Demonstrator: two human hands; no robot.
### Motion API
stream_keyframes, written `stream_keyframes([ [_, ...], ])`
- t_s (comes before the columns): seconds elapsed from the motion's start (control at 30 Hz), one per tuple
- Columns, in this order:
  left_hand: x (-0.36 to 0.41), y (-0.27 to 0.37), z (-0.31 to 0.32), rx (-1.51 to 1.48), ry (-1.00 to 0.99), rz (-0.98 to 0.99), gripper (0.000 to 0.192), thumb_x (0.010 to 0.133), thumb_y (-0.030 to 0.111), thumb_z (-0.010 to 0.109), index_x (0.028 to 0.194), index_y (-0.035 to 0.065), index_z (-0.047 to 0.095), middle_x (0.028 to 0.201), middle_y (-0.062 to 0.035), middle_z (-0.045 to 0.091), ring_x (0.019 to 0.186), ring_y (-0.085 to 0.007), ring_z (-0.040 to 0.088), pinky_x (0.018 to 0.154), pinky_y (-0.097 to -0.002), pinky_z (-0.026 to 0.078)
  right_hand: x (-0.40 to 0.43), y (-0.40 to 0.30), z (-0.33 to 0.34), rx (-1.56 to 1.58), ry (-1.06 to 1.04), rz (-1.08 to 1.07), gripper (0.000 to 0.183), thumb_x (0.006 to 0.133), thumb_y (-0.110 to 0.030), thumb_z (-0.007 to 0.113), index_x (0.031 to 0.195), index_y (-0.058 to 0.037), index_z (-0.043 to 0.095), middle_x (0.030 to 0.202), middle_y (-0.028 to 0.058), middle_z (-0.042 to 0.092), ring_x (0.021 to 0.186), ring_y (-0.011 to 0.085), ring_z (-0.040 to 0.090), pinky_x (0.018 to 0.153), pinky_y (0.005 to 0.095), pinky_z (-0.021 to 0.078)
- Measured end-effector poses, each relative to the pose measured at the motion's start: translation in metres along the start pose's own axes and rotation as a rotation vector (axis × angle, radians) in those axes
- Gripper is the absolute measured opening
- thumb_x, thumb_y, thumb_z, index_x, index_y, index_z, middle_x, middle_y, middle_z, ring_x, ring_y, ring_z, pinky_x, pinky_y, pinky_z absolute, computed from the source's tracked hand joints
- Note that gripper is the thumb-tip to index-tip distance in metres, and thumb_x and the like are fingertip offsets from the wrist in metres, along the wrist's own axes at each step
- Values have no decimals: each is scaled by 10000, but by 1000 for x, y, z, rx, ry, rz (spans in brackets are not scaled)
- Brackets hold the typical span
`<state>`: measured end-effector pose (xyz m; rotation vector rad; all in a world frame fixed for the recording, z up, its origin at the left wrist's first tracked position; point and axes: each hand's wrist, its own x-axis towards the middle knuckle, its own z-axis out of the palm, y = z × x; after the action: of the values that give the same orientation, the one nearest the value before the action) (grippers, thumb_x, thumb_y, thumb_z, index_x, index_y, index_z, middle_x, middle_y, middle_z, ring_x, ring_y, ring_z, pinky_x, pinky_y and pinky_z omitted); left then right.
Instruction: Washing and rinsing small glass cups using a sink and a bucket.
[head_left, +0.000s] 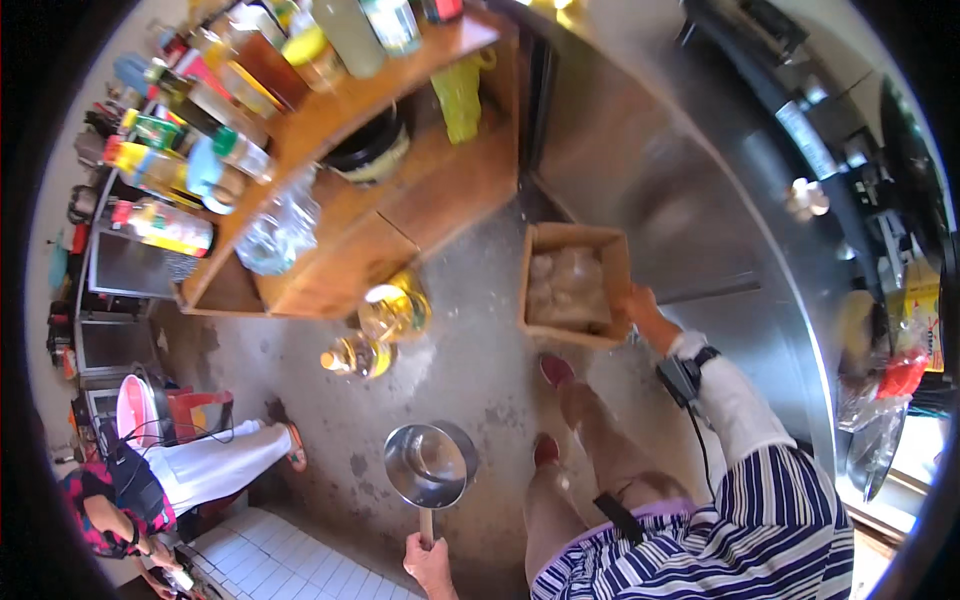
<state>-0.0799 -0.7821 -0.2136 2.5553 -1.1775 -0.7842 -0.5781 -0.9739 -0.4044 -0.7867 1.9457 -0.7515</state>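
Note:
My left hand (428, 562) grips the wooden handle of a saucepan (431, 465), a steel one, held above the floor with its open top toward me. The inside looks bare and shiny. My right hand (646, 319) has hold of the right wall of an open cardboard box (576, 339), its fingers partly hidden at the edge. Inside the box sit several rounded, translucent items (570, 281), too blurred to name. I cannot tell whether the box rests on the floor or hangs just above it.
Bottles of yellow oil (390, 311) stand on the concrete floor (480, 375) before a wooden shelf unit (352, 225) crowded with bottles and jars. A stainless steel counter (712, 225) runs along my right. Another person (150, 480) is at the left, beside a white-tiled ledge (285, 559).

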Motion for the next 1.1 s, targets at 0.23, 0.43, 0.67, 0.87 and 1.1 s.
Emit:
stream_keyframes([
  [0.23,20,13,57,17,12,-32,184,542,67,635,662,35,501,530,-54,488,475,-173,484,493,-316,423,86,16,60,-35,53,93,260,616,-152,604,840,-21,586,637,111,568,541,199,559,452,333,428],
  [0.43,21,23,68,54,-44,-62,243,612,184,672,804,65,584,721,-128,593,659,-266,570,641,-358,450,95,-55,52,-139,183,-257,262,638,-132,604,881,-33,609,691,92,601,636,209,578,570,314,449],
  [0.67,2,46,33,56,-7,-32,240,608,181,658,803,66,578,691,-115,591,632,-274,568,623,-359,454,96,-201,-4,-298,64,-780,164,665,-138,542,692,15,591,629,134,578,577,250,550,543,317,433],
  [0.87,-8,28,35,-59,29,-69,228,609,195,641,790,71,579,670,-114,589,614,-273,567,620,-357,453,128,-266,-18,-182,34,-714,201,622,-170,546,659,26,572,558,95,544,474,238,510,450,320,422],
  [1.1,-24,30,27,6,50,-83,215,597,183,636,772,70,584,679,-116,596,620,-272,570,619,-361,452,135,-309,-10,-63,47,-374,178,586,-78,582,742,9,591,663,114,580,596,195,562,533,321,442],
])
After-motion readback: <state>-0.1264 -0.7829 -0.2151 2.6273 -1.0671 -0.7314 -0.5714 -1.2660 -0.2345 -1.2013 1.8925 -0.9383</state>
